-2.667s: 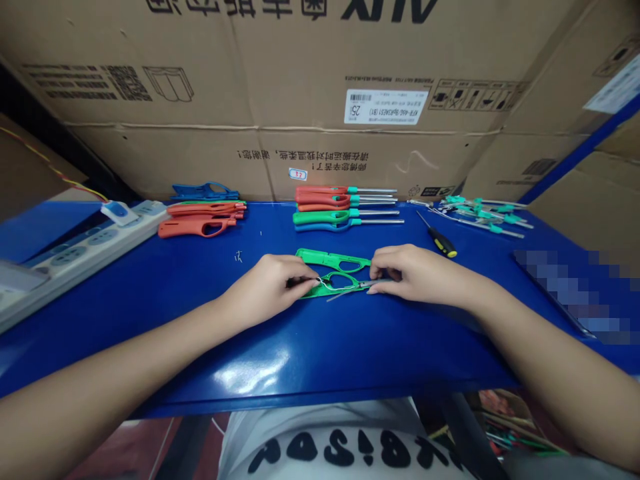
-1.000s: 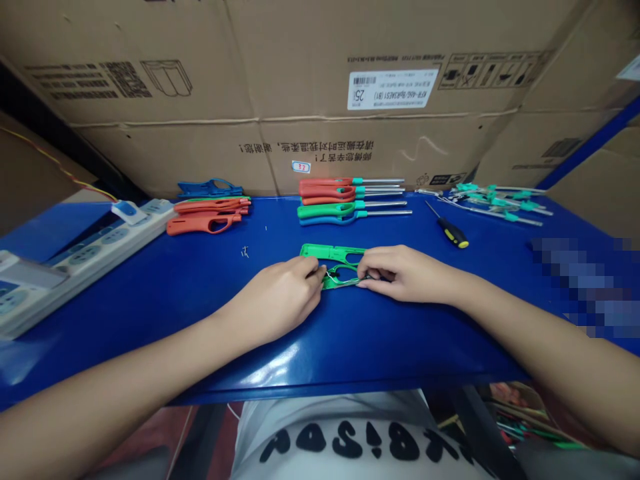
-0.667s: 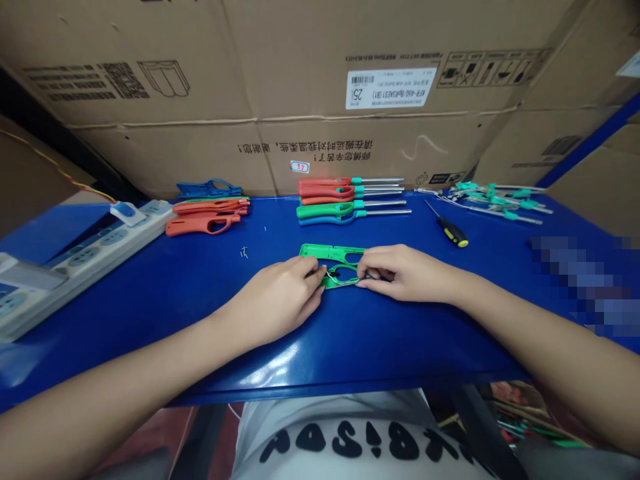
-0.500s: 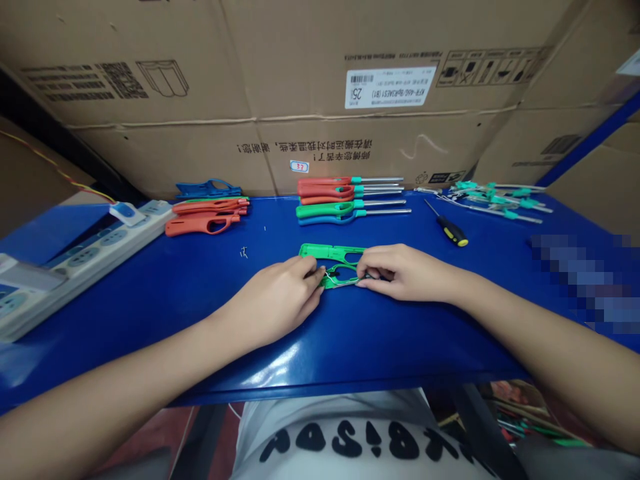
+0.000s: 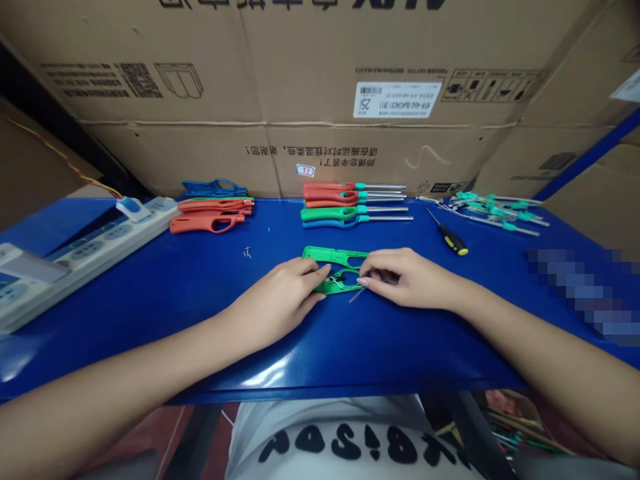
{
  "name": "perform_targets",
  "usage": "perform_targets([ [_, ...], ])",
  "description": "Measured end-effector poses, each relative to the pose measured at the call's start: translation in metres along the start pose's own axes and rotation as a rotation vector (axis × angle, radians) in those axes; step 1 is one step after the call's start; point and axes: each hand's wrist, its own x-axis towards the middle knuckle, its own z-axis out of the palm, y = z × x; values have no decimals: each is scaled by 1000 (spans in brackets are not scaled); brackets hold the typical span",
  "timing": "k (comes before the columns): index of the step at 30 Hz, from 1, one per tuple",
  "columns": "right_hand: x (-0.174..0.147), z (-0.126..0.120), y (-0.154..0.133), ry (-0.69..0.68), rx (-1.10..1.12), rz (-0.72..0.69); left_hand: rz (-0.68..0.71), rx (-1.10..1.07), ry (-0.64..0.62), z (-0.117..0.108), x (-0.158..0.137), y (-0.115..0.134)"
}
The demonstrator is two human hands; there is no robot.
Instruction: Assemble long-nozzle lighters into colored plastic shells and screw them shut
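One hollow green plastic handle half (image 5: 331, 288) lies on our shiny blue table (image 5: 380, 353), pinched in our left hand (image 5: 293, 290), perhaps so it won't slip, while our right hand (image 5: 400, 277) grips a thin, straight grey stick (image 5: 356, 296) just beside it.

A cardboard panel (image 5: 200, 150) stands behind a glossy blue tabletop (image 5: 425, 347).

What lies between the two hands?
In the head view: the nearer green shell half, with a white wire; the farther green half lies just beyond.
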Motion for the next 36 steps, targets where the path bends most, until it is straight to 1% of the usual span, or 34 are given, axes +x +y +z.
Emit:
perform_targets([
  [2, 0, 2, 0, 25, -33, 19, 1, -77, 30, 3, 1, -2],
  [5, 0, 4, 0, 25, -76, 50, 29, -103, 48, 7, 1, -2],
  [7, 0, 5, 0, 14, -96, 66, 57, -53, 61, 9, 0, 2],
  [9, 0, 6, 0, 5, -115, 74, 88, 65, 54, 9, -1, 7],
  [12, 0, 6, -3, 3, -152, 87, 146, 294, -8, 10, -2, 16],
  [14, 1, 8, -5, 7, -180, 91, 179, 399, -71, 10, -1, 21],
  [17, 2, 11, -7, 21, -220, 85, 185, 444, -152, 10, 1, 26],
  [20, 3, 14, -6, 45, -238, 77, 159, 422, -172, 9, 2, 27],
  [24, 5, 18, -4, 78, -194, 34, 132, 360, -119, 11, 0, 24],
  [30, 7, 22, 0, 169, -103, 25, 140, 263, 51, 20, -2, 15],
  [33, 7, 23, 2, 183, -76, 9, 127, 212, 87, 21, -2, 13],
  [36, 7, 23, 3, 185, -59, -4, 126, 188, 96, 21, -2, 13],
])
